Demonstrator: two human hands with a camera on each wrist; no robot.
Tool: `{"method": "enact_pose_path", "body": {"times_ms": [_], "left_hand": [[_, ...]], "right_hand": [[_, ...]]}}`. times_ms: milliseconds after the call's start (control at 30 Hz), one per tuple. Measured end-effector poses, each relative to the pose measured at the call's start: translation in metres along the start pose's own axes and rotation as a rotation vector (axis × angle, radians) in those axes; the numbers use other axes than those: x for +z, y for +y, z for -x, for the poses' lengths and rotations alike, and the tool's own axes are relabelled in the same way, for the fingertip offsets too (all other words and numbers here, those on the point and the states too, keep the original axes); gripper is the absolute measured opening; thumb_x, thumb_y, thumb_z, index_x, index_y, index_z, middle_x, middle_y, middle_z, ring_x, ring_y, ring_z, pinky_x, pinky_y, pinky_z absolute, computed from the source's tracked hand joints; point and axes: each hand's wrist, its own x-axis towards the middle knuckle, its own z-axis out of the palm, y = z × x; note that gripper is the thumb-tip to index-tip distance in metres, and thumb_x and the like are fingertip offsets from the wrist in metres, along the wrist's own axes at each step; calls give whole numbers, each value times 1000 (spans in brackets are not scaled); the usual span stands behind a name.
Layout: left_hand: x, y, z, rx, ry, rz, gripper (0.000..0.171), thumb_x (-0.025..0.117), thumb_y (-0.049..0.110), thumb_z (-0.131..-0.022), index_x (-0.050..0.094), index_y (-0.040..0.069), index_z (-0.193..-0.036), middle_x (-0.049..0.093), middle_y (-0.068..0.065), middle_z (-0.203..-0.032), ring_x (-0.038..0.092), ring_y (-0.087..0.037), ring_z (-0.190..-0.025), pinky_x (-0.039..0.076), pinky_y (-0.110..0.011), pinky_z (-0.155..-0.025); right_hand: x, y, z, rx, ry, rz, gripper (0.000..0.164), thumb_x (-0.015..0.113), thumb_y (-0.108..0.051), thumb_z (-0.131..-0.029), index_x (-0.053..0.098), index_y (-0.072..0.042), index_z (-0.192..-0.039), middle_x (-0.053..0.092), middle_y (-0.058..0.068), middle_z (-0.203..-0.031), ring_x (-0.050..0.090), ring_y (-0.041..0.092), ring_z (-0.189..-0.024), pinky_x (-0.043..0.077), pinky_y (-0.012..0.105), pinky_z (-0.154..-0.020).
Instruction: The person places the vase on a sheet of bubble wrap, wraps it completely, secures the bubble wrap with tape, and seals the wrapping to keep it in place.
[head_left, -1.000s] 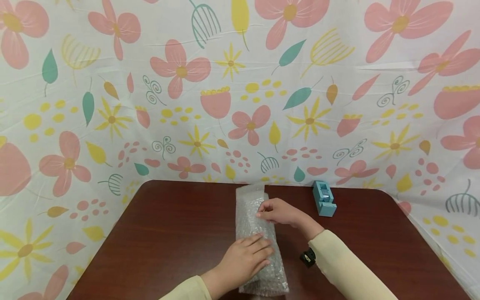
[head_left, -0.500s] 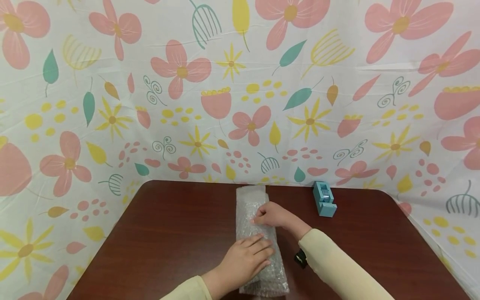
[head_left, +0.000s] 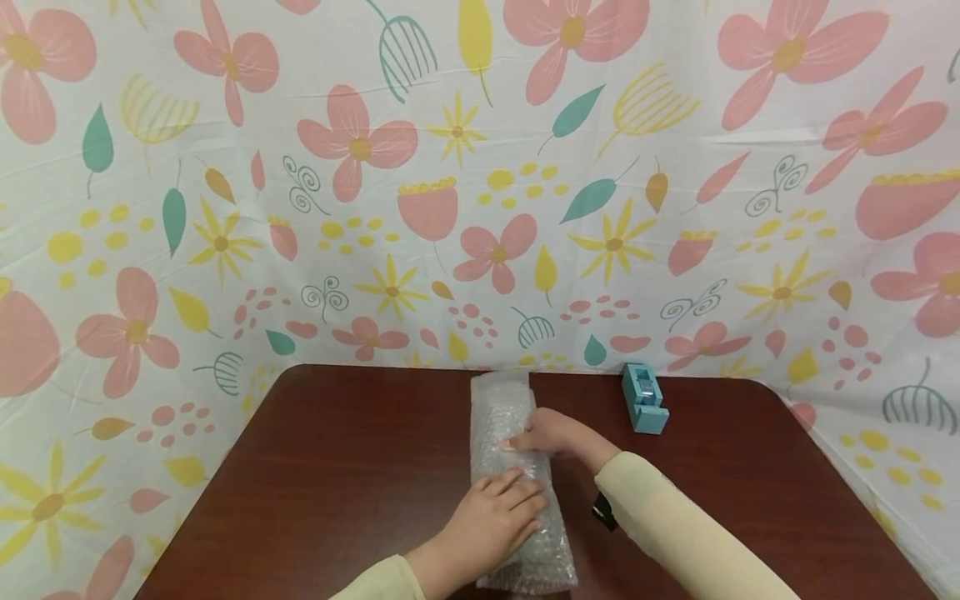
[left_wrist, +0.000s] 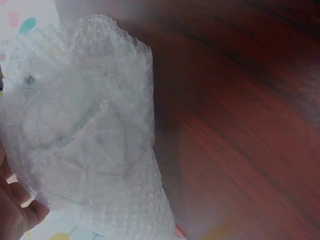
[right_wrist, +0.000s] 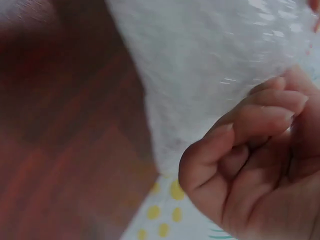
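A long bundle of clear bubble wrap lies lengthwise on the table. My left hand rests on its nearer half with the fingers laid out straight; in the left wrist view its fingertips show at the wrap's edge. Farther up the bundle, my right hand touches the wrap with its thumb. The right wrist view shows the fingers of that hand curled in, with nothing visible in them. What the wrap encloses cannot be made out.
A light blue tape dispenser stands at the back right of the dark brown table. A flowered cloth hangs behind and at both sides. A small black device sits under the right wrist.
My right hand has moved slightly toward me along the bubble wrap, and its thumb now stretches out over the surface. The left hand keeps its place. The head view has shifted a little.
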Motion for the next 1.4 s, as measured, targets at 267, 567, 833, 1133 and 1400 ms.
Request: {"method": "enact_pose_path", "body": {"times_ms": [267,567,833,1133,1400], "left_hand": [[0,-5,8,-5,14,19,28,72,38,-94,72,26,-119,72,10,-125,67,-16,-122,58,-31,-90],[0,-5,8,14,25,21,27,72,37,-95,71,25,-120,71,9,-126,68,-17,-122,59,-31,-93],[-3,-8,13,-20,-25,64,27,65,35,-100,69,24,-124,70,7,-132,66,-19,-126,59,-34,-95],[-2,-9,17,-18,-21,104,28,60,33,-103,68,22,-127,69,4,-134,66,-21,-128,59,-35,-95],[-3,-10,19,-19,-7,110,28,63,32,-101,68,21,-126,69,5,-134,66,-21,-127,59,-35,-94]], "right_hand": [[5,34,-5,-164,-170,-322,48,62,-34,-102,44,-16,-61,38,-5,-53,30,10,-49,32,25,-53],[-8,29,6,-224,-152,-201,39,65,-19,-100,49,-15,-65,36,-6,-54,31,8,-50,33,23,-54],[10,25,14,-210,20,-195,32,67,-19,-99,58,-8,-70,39,-7,-56,38,8,-52,44,24,-57],[12,44,11,-153,-71,-487,24,69,-24,-98,68,0,-95,50,-3,-69,50,11,-67,53,28,-69],[16,43,14,-199,-59,-479,23,67,-20,-99,64,3,-96,55,-1,-72,51,13,-67,54,31,-70]]}}
